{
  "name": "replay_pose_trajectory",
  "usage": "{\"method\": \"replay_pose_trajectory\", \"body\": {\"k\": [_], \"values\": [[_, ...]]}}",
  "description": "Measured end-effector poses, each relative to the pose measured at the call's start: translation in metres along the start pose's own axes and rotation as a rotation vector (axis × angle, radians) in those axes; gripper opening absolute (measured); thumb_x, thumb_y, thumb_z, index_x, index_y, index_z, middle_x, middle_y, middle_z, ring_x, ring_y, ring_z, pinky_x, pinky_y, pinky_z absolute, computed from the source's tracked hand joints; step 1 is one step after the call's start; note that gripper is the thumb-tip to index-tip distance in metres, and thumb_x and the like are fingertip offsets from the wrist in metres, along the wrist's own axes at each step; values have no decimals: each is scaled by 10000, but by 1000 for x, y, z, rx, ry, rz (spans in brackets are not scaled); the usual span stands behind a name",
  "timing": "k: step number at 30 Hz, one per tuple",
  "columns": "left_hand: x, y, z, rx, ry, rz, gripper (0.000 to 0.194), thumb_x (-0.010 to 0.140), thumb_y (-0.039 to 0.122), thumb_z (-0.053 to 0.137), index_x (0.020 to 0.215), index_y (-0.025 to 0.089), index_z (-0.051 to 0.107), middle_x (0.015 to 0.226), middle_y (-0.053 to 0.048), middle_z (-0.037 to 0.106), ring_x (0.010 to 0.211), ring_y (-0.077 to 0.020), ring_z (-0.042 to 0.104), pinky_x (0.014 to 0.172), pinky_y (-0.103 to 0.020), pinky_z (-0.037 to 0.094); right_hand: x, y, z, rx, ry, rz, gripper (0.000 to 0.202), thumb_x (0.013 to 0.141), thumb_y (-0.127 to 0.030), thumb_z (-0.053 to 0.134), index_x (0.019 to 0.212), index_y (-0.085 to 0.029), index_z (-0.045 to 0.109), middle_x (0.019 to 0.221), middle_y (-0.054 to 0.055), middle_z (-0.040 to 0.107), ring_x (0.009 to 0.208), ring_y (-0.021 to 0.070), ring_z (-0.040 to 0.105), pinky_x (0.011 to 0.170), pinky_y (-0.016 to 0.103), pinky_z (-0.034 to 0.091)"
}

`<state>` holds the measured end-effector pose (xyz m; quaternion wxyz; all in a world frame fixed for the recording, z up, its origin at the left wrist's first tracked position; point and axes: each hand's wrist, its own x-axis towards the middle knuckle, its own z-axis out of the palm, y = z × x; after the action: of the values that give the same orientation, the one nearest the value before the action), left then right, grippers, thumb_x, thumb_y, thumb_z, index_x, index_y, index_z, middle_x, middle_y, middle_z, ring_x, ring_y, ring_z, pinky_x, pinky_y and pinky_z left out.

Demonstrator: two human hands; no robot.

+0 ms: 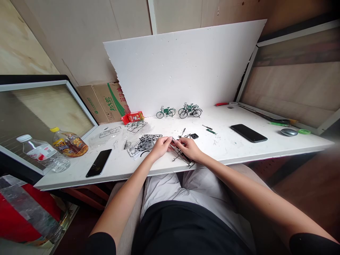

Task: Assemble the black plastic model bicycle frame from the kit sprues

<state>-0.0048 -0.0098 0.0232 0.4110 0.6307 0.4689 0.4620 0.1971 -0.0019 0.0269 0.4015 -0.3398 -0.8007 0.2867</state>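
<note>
Near the front edge of the white table (pixel 225 150), my left hand (pixel 161 146) and my right hand (pixel 189 148) meet, fingers pinched on a black plastic sprue frame (pixel 183 158). The frame hangs below my right hand over the table edge. Left of my hands lies a heap of black sprues and small parts (pixel 146 142). Just beyond my right hand are a small black piece (pixel 194 136) and a green piece (pixel 211 131). Small model bicycles in green and black (pixel 166 112) stand at the back, some close together (pixel 190 111).
A phone (pixel 99 163) and two bottles (pixel 69 143) are on the left; another phone (pixel 248 132) and a grey mouse (pixel 289 132) are on the right. A red packet (pixel 132 117) lies before the upright white board (pixel 180 67).
</note>
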Motion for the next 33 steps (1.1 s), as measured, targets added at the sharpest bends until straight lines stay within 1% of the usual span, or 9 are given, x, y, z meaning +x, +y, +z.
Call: {"method": "replay_pose_trajectory", "body": {"k": [5,13,22,27,33], "values": [[0,-1,0,-5,-17,-14,547,982,664,632,940,130,742,905,-117,809,701,-202,768,629,-294,622,0,1,1,-2,-5,5,552,1063,-591,492,684,-199,578,656,2,555,643,151,463,649,320,343],[1,1,-2,-7,-39,-32,582,971,702,630,949,130,738,895,-111,813,669,-191,766,578,-263,579,0,2,1,4,1,2,562,1060,-610,501,691,-196,592,661,-4,553,645,146,451,652,315,344],[-1,4,-2,-2,-34,-42,586,972,710,622,942,132,715,889,-116,805,668,-190,766,586,-268,579,0,3,1,-1,17,8,536,1058,-623,500,770,-194,641,707,16,619,666,158,477,656,316,357],[0,5,-2,2,-30,-47,567,979,688,627,919,130,710,890,-120,803,668,-188,765,588,-270,583,1,6,2,-3,-6,11,522,1062,-601,500,763,-194,633,725,20,627,674,158,490,666,312,366],[-1,5,-2,5,-35,-44,561,971,683,646,942,129,723,910,-112,808,657,-176,754,581,-263,580,2,9,2,-4,-43,8,533,1062,-602,497,756,-191,642,722,15,620,670,154,492,655,302,369]]}}
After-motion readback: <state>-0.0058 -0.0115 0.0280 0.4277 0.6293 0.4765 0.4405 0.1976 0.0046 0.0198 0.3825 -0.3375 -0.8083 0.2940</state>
